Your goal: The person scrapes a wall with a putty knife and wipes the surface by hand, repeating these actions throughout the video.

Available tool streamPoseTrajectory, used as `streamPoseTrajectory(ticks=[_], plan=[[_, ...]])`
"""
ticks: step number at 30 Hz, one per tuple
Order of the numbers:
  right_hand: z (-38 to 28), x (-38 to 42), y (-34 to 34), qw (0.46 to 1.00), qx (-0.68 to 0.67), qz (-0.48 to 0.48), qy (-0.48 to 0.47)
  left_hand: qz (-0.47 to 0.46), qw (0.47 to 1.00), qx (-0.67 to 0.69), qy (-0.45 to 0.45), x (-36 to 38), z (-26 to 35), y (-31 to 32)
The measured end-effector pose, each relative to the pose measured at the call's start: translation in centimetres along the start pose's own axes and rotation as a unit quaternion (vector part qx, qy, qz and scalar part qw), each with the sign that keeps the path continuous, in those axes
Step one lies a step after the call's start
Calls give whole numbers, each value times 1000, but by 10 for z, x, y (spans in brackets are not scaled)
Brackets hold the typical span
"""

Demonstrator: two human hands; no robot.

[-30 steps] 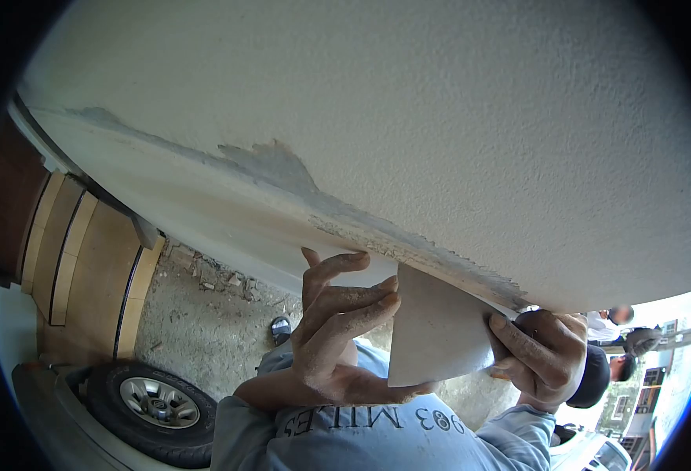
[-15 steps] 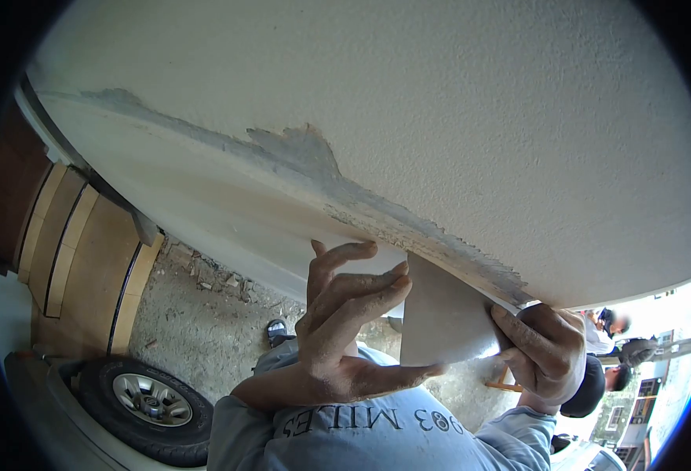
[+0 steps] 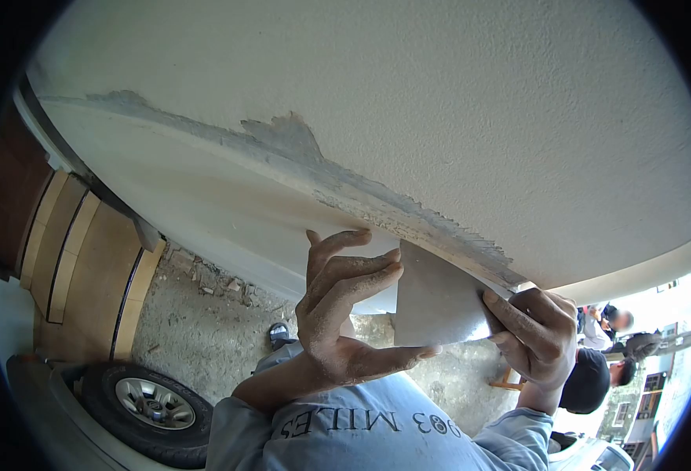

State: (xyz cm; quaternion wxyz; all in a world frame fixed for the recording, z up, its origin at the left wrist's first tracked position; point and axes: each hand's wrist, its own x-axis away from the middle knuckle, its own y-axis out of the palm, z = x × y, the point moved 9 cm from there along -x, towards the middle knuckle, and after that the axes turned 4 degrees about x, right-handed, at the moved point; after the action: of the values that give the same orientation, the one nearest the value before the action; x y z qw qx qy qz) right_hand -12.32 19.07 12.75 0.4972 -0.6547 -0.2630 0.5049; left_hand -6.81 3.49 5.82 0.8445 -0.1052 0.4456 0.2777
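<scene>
A thin, flexible grey sheet (image 3: 439, 302), slightly bowed, sits just below the rough plastered edge (image 3: 408, 224) of a pale wall. My right hand (image 3: 537, 334) pinches its right side between thumb and fingers, close under the edge. At the other side my left hand (image 3: 341, 310) has its fingertips against the sheet's left edge and its thumb along the bottom. The upper fingers of that hand reach up towards the wall. Pale dust coats both hands. A grey patch of filler (image 3: 286, 137) with a ragged outline runs along the edge.
Tiled steps (image 3: 94, 271) and a vehicle wheel (image 3: 153, 404) are at the left. Rubble (image 3: 204, 275) lies along the wall's foot on the concrete ground (image 3: 227, 330). Several people are at the right, one in a dark cap (image 3: 585, 381). A wooden stool-like piece (image 3: 508, 381) stands behind my right arm.
The sheet and both hands have shifted slightly up and left in view. The wall edge has shifted the same way, and both hands keep their places on the sheet.
</scene>
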Motion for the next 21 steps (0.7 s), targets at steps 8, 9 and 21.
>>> streamPoseTrajectory(ticks=[8,9,21], plan=[[1,0,1,1000,-9,-12,15,40,998,39,-26,3,-2,-2],[1,-1,1,1000,-9,-18,19,40,998,40,-27,3,-2,-2],[-5,-5,3,999,20,-36,27,12,1000,17,11,-2,3,-3]])
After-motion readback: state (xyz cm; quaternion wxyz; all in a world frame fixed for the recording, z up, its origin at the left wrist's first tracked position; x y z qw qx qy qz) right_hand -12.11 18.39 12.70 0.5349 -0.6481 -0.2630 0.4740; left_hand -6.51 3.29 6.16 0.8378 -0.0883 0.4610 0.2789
